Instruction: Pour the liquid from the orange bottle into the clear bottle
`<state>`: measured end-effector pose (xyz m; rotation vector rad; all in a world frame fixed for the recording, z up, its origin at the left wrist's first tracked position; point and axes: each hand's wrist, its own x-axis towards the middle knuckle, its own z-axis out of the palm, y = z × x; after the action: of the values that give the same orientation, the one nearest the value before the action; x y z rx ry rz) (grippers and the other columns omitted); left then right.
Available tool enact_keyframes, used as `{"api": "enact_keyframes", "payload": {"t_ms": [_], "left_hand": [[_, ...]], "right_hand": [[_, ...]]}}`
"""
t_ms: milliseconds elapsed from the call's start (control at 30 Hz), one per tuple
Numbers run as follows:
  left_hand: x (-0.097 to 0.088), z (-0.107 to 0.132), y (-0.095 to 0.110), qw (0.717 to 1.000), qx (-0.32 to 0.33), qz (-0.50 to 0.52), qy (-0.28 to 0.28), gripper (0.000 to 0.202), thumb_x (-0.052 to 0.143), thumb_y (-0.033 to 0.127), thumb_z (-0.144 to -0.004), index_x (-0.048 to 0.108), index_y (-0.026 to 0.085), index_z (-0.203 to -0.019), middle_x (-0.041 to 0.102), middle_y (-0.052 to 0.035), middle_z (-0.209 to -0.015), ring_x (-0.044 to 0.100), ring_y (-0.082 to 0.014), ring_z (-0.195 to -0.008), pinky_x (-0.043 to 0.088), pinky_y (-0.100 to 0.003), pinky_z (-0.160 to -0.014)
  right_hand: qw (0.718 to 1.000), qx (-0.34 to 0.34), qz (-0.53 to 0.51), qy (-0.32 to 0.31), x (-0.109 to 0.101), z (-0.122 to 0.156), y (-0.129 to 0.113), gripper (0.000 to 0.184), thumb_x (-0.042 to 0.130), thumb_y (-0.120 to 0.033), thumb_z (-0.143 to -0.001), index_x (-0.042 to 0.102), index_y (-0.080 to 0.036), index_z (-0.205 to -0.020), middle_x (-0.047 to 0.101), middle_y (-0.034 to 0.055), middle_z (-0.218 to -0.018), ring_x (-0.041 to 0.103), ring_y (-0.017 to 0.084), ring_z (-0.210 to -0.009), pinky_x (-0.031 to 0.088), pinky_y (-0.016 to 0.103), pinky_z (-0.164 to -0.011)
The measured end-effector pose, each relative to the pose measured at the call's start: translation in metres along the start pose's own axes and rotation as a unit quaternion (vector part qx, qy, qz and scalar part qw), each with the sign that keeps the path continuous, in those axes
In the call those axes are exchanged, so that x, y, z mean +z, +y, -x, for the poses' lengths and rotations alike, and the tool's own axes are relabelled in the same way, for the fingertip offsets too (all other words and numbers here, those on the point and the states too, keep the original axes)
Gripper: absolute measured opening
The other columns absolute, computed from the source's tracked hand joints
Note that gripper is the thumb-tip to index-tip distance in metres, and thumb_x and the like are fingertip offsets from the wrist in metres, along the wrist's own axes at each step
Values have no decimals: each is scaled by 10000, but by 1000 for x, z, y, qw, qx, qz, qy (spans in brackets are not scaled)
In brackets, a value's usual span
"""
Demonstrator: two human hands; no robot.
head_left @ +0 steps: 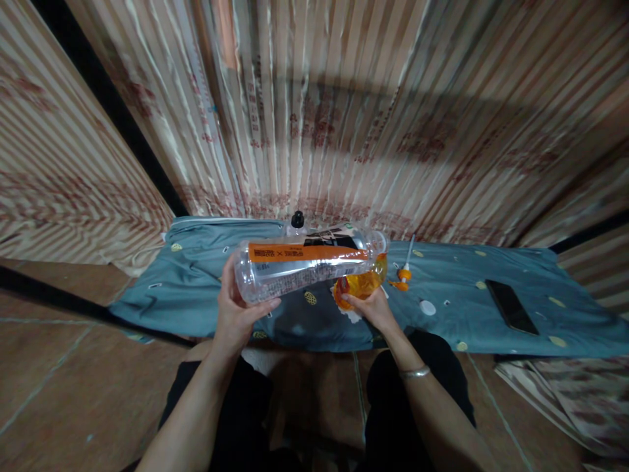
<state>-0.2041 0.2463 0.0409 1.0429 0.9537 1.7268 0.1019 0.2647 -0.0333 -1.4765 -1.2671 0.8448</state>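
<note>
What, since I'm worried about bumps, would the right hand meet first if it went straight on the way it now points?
Beyond the amber bottle that the right hand grips, probably the clear bottle, held across its line; depth is unclear, so it might pass underneath.

Clear bottle (304,259): glossy plastic. Sheet (462,269): matt cloth. Bracelet (415,372): shiny metal.

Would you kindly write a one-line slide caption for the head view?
Left hand holds a clear, labelled bottle sideways, close to the amber bottle in the right hand, above teal cloth.
</note>
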Motion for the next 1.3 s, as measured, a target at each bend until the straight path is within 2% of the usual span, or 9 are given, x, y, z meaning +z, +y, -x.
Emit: {"api": "enact_keyframes", "payload": {"t_ms": [200,433,667,867,1033,1167,1300], "left_hand": [[4,0,5,1000,-13,-3,14,1133,1051,258,-365,618,256,-1413,671,-126,-1461,653,-369,-1340,573,-465,-1098],[4,2,7,999,-45,4,28,1107,1024,213,-388,601,251,-1410,687,-118,-1420,674,-354,-1313,572,-469,-1104],[5,4,11,997,-63,-1,33,1069,1015,205,-403,624,243,-1396,660,-120,-1465,641,-354,-1363,579,-420,-1091],[-2,2,4,997,-64,3,34,1154,1015,188,-393,596,234,-1468,669,-125,-1451,660,-345,-1324,586,-408,-1069],[-2,0,2,996,-72,11,44,1092,1020,206,-372,645,207,-1397,716,-118,-1340,708,-299,-1197,612,-323,-953],[0,0,8,994,-93,12,50,1078,1017,168,-324,666,211,-1342,732,-90,-1252,716,-283,-1144,605,-304,-919],[1,-1,11,993,-104,-2,58,1068,1025,213,-332,660,209,-1335,740,-70,-1158,728,-246,-1021,604,-312,-888]], "right_hand": [[1000,-7,-19,1,2,2,-6,664,963,-554,-576,724,-214,-1093,843,119,-1077,797,376,-1072,624,521,-1014],[1000,6,-23,9,6,2,-4,701,951,-568,-543,711,-202,-1091,830,149,-1137,786,389,-1096,586,570,-1045],[999,16,-41,-10,6,1,-2,687,954,-564,-554,707,-214,-1091,837,133,-1099,798,376,-1047,599,549,-1005],[999,11,-48,-6,8,1,0,730,967,-555,-548,685,-221,-1132,832,121,-1124,786,363,-1070,587,536,-1020],[998,1,-60,-15,9,2,1,731,967,-524,-573,676,-239,-1180,822,109,-1152,774,356,-1101,602,522,-1010],[998,15,-51,-16,8,3,-1,740,975,-518,-548,666,-240,-1161,825,104,-1130,779,357,-1080,602,542,-1011],[995,22,-90,-46,9,4,-7,731,975,-515,-544,641,-246,-1136,833,92,-1082,799,336,-1029,621,516,-985]]}}
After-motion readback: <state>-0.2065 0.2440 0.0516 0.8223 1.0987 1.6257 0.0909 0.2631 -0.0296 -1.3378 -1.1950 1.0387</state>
